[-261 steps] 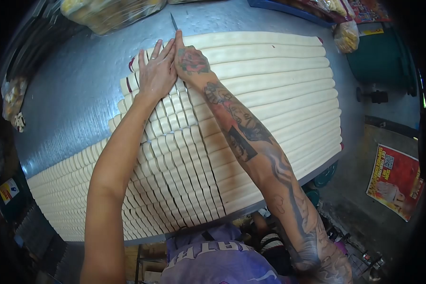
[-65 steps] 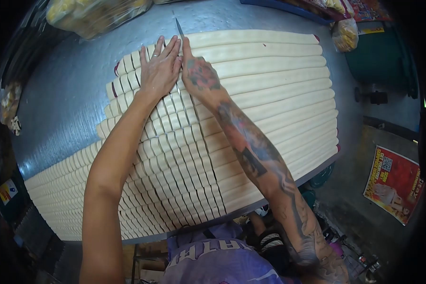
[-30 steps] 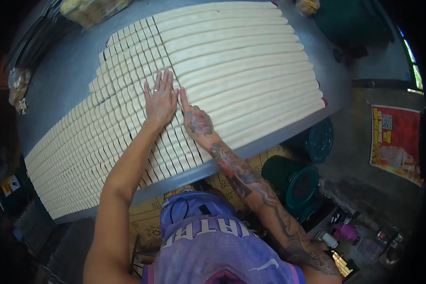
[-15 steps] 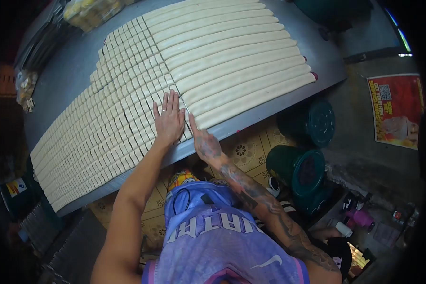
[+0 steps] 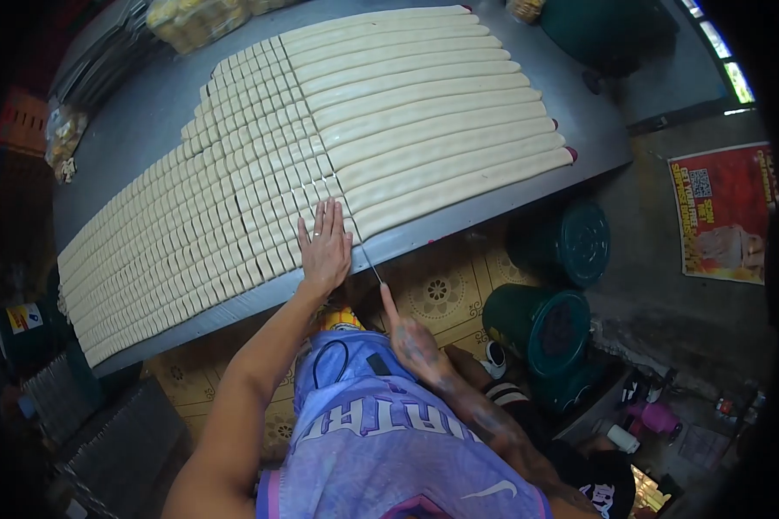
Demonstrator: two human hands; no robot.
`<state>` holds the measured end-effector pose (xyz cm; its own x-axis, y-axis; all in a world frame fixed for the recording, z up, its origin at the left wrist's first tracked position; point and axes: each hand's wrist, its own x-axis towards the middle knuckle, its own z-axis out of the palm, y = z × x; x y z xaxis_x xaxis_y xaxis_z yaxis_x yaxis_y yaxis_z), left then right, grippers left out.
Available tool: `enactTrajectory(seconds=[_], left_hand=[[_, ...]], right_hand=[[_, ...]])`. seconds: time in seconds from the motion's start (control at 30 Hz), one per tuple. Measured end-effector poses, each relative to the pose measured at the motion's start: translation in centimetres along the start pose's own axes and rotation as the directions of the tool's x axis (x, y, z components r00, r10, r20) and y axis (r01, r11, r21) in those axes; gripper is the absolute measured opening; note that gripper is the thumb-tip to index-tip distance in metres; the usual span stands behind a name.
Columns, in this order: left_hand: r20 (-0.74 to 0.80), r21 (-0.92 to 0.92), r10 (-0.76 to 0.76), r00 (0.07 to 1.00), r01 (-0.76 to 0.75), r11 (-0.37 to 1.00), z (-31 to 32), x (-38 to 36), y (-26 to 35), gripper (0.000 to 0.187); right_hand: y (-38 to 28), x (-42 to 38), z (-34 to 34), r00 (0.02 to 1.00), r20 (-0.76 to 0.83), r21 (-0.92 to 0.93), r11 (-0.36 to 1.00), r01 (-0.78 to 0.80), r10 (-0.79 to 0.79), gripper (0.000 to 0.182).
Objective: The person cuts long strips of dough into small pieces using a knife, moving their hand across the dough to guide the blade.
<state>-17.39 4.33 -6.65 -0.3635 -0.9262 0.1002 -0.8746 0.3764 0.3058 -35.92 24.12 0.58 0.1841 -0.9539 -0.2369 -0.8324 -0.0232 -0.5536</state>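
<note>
Long pale dough ropes (image 5: 433, 112) lie side by side across a grey metal table (image 5: 147, 121). Those on the left are cut into several short pieces (image 5: 234, 199). My left hand (image 5: 325, 246) rests flat on the cut pieces at the table's near edge, fingers together, a ring on one finger. My right hand (image 5: 411, 333) is off the table, below its near edge, gripping a thin knife (image 5: 368, 259) whose blade points up to the end of the cut line.
Bags of yellow baked goods (image 5: 190, 17) sit at the table's far edge, with another small bag (image 5: 61, 138) at the far left. Two green bins (image 5: 537, 324) stand on the patterned floor to the right. A red poster (image 5: 723, 216) hangs on the wall.
Both hands drew back along the cut line from the far side to the near edge. The knife hand has now left the table, and the view tilted down.
</note>
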Motion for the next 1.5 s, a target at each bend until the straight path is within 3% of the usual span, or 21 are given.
enactTrajectory(seconds=[0.07,0.1,0.17,0.2,0.27,0.3,0.53,0.63,0.7,0.8,0.83,0.87,0.93,1.03,1.17,1.27,1.33,1.37,1.43,1.5], left_hand=[[0.012,-0.034,0.000,1.000,0.001,0.999,-0.1,0.0,-0.1,0.067],[0.048,-0.128,-0.026,0.999,0.032,0.991,-0.2,0.1,-0.3,0.067],[0.104,-0.289,-0.056,0.993,0.084,0.954,-1.1,0.5,-0.7,0.064],[0.103,-0.289,-0.063,0.993,0.090,0.953,-1.5,1.3,-1.3,0.064],[0.022,-0.378,-0.075,0.997,0.078,0.923,-2.0,3.5,-2.9,0.061],[0.031,-0.434,-0.117,0.993,0.119,0.893,-2.1,5.4,-4.2,0.059],[-0.124,-0.392,-0.187,0.975,0.125,0.911,-3.9,26.4,-16.6,0.056],[-0.135,-0.275,-0.153,0.979,0.111,0.955,-4.3,35.7,-21.5,0.057],[-0.128,-0.220,-0.129,0.983,0.099,0.970,-5.0,40.6,-23.0,0.059],[-0.098,-0.115,-0.085,0.991,0.074,0.991,-4.0,45.1,-25.4,0.061],[-0.079,-0.066,-0.071,0.994,0.066,0.996,-3.5,45.7,-25.9,0.062],[-0.068,-0.071,-0.074,0.995,0.069,0.995,-3.1,45.8,-26.3,0.062],[-0.098,-0.059,-0.058,0.993,0.052,0.997,-2.4,46.0,-26.7,0.064],[-0.170,-0.121,-0.056,0.984,0.036,0.992,-2.3,46.0,-26.4,0.062],[-0.098,-0.009,0.038,0.994,-0.039,0.999,-1.9,46.3,-26.5,0.060],[-0.146,0.087,0.071,0.987,-0.059,0.995,-1.4,46.2,-26.4,0.058],[-0.193,0.147,0.087,0.977,-0.059,0.987,-1.0,46.3,-26.5,0.057],[-0.191,0.146,0.091,0.977,-0.064,0.987,-0.9,46.3,-26.5,0.057],[-0.196,0.120,0.081,0.977,-0.058,0.991,-1.0,46.1,-26.5,0.056],[-0.192,0.120,0.077,0.978,-0.054,0.991,-0.9,46.0,-26.6,0.057]], right_hand=[[-2.2,-1.8,-4.8,0.954,0.281,-0.050,0.995,-0.091,0.102,0.089],[-3.0,-0.9,-6.1,0.954,0.285,-0.054,0.995,-0.085,0.097,0.089],[-4.1,2.0,-7.6,0.979,0.111,0.183,0.965,-0.187,0.169,0.085],[-3.9,4.4,-7.8,0.980,0.115,0.180,0.966,-0.184,0.165,0.085],[-3.0,10.8,-8.2,0.995,-0.084,0.185,0.982,-0.040,0.056,0.081],[-3.3,14.5,-9.1,0.992,-0.052,0.208,0.973,-0.099,0.113,0.069],[-1.7,41.9,-10.4,0.974,-0.227,0.149,0.988,0.042,-0.007,0.071],[-3.1,51.4,-12.2,0.983,-0.180,0.066,0.997,-0.029,0.040,0.071],[-2.0,56.1,-11.3,0.922,-0.266,-0.325,0.927,0.189,-0.281,0.072],[-1.5,61.8,-11.0,0.848,-0.348,-0.431,0.872,0.234,-0.399,0.078],[-3.5,62.9,-12.8,0.975,-0.059,-0.642,0.756,0.129,-0.216,0.081],[-3.6,63.5,-13.0,0.977,-0.050,-0.639,0.758,0.129,-0.209,0.081],[-3.2,64.3,-12.9,0.973,-0.101,-0.213,0.960,0.183,-0.208,0.084],[-4.3,63.2,-13.3,0.971,-0.127,-0.127,0.974,0.187,-0.203,0.071],[-3.6,64.4,-12.1,0.950,-0.221,-0.078,0.975,0.206,-0.219,0.073],[-3.5,68.2,-12.0,0.988,-0.085,-0.092,0.989,0.119,-0.127,0.082],[-2.9,71.8,-10.1,0.901,-0.347,-0.190,0.960,0.205,-0.261,0.080],[-3.3,72.3,-10.5,0.901,-0.350,-0.190,0.961,0.201,-0.257,0.080],[-4.7,72.6,-12.3,0.965,-0.207,-0.031,0.987,0.159,-0.162,0.068],[-4.4,71.5,-11.9,0.968,-0.206,-0.077,0.989,0.129,-0.142,0.075]])
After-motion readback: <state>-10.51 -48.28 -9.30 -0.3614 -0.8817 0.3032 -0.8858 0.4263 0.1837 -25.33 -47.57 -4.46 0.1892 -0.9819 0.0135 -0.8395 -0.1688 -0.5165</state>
